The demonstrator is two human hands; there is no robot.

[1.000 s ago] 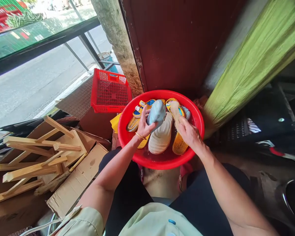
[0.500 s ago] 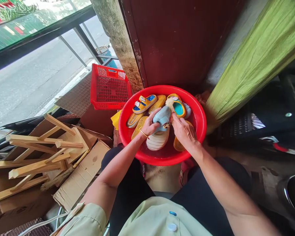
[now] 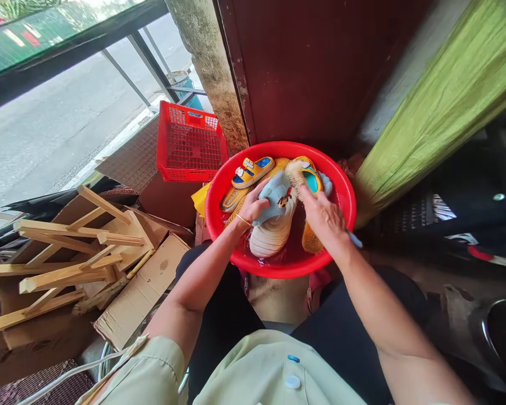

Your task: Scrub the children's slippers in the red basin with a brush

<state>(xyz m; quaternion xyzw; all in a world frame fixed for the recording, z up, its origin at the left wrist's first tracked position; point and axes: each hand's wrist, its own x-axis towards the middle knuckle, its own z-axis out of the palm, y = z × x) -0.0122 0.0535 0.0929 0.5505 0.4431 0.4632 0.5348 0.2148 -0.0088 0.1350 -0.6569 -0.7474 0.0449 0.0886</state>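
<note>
My left hand (image 3: 253,207) is closed on a light blue slipper (image 3: 274,197) with a small cartoon face on it, held tilted over the red basin (image 3: 209,211). In my right hand (image 3: 321,216) is a scrub brush (image 3: 295,173). Its pale bristles are close to the slipper's far right side; whether they touch I cannot tell. A blue end shows beside my wrist. Below the blue slipper rests a cream ribbed slipper (image 3: 270,237) in shallow water. A yellow-and-blue slide (image 3: 252,173) and a yellow slipper with a teal insole (image 3: 312,179) lie at the far side.
Left of the basin stands a red plastic crate (image 3: 191,149). Upturned wooden stools (image 3: 88,242) and flattened cardboard (image 3: 147,287) fill the left side. Behind are a dark red door panel (image 3: 316,67) and a stained pillar (image 3: 211,67). Green cloth (image 3: 430,95) hangs at right.
The brush has turned and shifted slightly, and its blue end now shows by my right wrist. The blue slipper is tilted a little differently in my left hand. The camera view has shifted slightly.
</note>
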